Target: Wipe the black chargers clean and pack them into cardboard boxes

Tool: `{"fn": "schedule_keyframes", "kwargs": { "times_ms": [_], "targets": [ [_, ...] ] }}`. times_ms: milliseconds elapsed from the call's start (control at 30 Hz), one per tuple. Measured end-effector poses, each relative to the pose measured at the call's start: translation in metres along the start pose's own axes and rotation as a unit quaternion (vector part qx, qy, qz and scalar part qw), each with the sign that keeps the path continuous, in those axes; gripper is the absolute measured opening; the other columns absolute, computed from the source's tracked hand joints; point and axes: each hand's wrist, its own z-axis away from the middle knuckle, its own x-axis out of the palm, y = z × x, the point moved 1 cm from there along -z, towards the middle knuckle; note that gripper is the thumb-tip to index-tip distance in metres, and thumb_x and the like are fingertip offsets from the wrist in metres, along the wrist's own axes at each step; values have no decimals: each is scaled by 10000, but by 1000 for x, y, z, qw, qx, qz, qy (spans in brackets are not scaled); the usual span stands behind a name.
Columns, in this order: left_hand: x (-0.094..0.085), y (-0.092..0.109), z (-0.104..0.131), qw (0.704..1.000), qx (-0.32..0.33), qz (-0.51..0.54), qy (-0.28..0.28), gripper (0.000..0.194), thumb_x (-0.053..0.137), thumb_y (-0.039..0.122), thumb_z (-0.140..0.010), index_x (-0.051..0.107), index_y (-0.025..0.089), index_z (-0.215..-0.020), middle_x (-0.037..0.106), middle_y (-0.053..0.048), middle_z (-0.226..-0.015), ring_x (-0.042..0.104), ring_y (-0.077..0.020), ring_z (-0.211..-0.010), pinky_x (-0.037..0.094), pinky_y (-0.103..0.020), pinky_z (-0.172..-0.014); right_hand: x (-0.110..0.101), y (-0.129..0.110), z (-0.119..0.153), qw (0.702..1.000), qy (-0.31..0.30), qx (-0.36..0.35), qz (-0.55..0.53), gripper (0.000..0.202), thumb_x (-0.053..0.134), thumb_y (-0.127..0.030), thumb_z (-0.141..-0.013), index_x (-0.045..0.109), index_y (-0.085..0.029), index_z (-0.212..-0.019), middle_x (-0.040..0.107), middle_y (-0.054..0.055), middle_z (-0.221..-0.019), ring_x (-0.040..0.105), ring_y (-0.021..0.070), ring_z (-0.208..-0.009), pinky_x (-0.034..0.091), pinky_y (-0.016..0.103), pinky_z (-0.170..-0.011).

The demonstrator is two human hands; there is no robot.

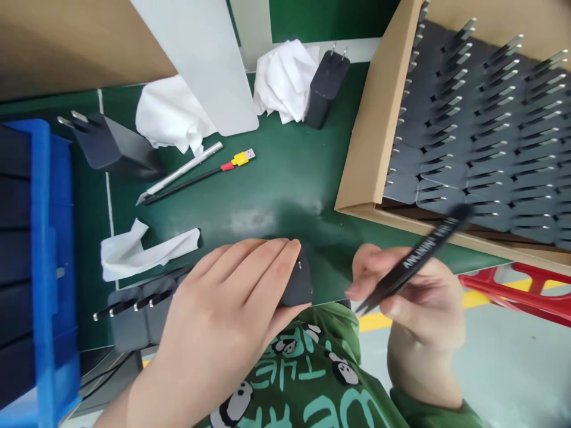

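The left hand (227,291) grasps a black charger (300,285), long axis hidden, by the near edge of the green table (285,199); the right hand (430,306) pinches black tweezers (417,257) slantwise, tips pointing down-left.

Black tweezers (417,255), right of centre in the frame: white capital letters run diagonally along one arm. The marking appears to read "ANLIWIN"; the middle letters are uncertain, and the characters after it are blurred. Green shirt (298,389), bottom centre: turquoise print stands upside down. The word "THE" is legible; the larger letters toward the lower edge are folded or partly cut off.
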Motion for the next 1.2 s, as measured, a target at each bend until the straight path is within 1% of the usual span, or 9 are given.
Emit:
{"fn": "schedule_keyframes", "kwargs": {
  "times_ms": [67, 100, 200, 267, 400, 667, 867, 1067, 1200],
  "targets": [
    [0, 0, 0, 1000, -2, 2, -3, 414, 689, 345, -883, 623, 69, -1185, 725, -117, -1095, 684, -264, -955, 513, -399, -843, 8, 9, -1, 997, 45, -42, -46, 261, 716, -142, -858, 675, -236, -1098, 783, 21, -959, 741, 171, -774, 608, 294, -655],
    [0, 0, 0, 1000, -4, 2, -4, 412, 689, 341, -882, 622, 69, -1184, 726, -118, -1091, 685, -263, -956, 513, -395, -844, 12, 12, -2, 995, 67, -61, -50, 257, 724, -99, -839, 675, -224, -1058, 783, 20, -962, 743, 165, -782, 606, 285, -653],
    [0, 0, 0, 1000, -6, 0, -3, 402, 675, 351, -892, 624, 75, -1179, 729, -116, -1084, 688, -257, -952, 516, -387, -838, 19, 19, -2, 989, 96, -113, -10, 326, 714, -3, -803, 670, -199, -1060, 781, 29, -982, 744, 163, -818, 609, 288, -677],
    [0, 0, 0, 1000, -9, 1, -6, 398, 663, 362, -901, 629, 78, -1178, 728, -110, -1091, 688, -252, -952, 518, -385, -834, 20, 22, -2, 987, 86, -135, 18, 373, 705, 28, -786, 668, -199, -1079, 779, 30, -999, 744, 171, -825, 614, 303, -683],
    [1, 0, 0, 1000, -7, 1, -5, 411, 649, 380, -912, 636, 66, -1176, 727, -104, -1100, 682, -248, -959, 516, -387, -828, 20, 25, -2, 988, 65, -136, 25, 411, 697, 41, -772, 673, -211, -1096, 778, 27, -1000, 736, 175, -822, 623, 305, -642],
    [1, -1, -1, 1000, -5, -4, -5, 415, 646, 389, -912, 636, 68, -1175, 725, -105, -1107, 684, -255, -963, 521, -398, -831, 21, 27, 0, 989, 56, -132, 22, 422, 690, 45, -770, 674, -202, -1113, 779, 38, -990, 734, 184, -812, 630, 314, -630],
    [1, 0, -1, 1000, -4, -6, 0, 398, 625, 391, -925, 631, 77, -1171, 730, -107, -1089, 692, -246, -951, 525, -388, -815, 22, 26, -2, 987, 68, -139, 34, 423, 684, 57, -762, 671, -192, -1104, 782, 37, -968, 734, 178, -788, 624, 312, -635],
    [0, 0, -2, 1000, -8, 1, -4, 407, 641, 385, -915, 627, 77, -1179, 730, -112, -1100, 695, -257, -958, 528, -398, -811, 23, 25, -3, 985, 84, -141, 55, 362, 703, 0, -782, 671, -221, -1067, 785, 32, -924, 735, 178, -733, 617, 299, -586],
    [-1, 0, -1, 1000, -8, 5, -4, 390, 625, 383, -926, 623, 91, -1185, 733, -111, -1097, 700, -259, -948, 534, -407, -803, 24, 25, -3, 985, 88, -139, 54, 352, 705, -8, -781, 675, -222, -1059, 786, 32, -908, 735, 177, -718, 618, 296, -577]
  ]
}}
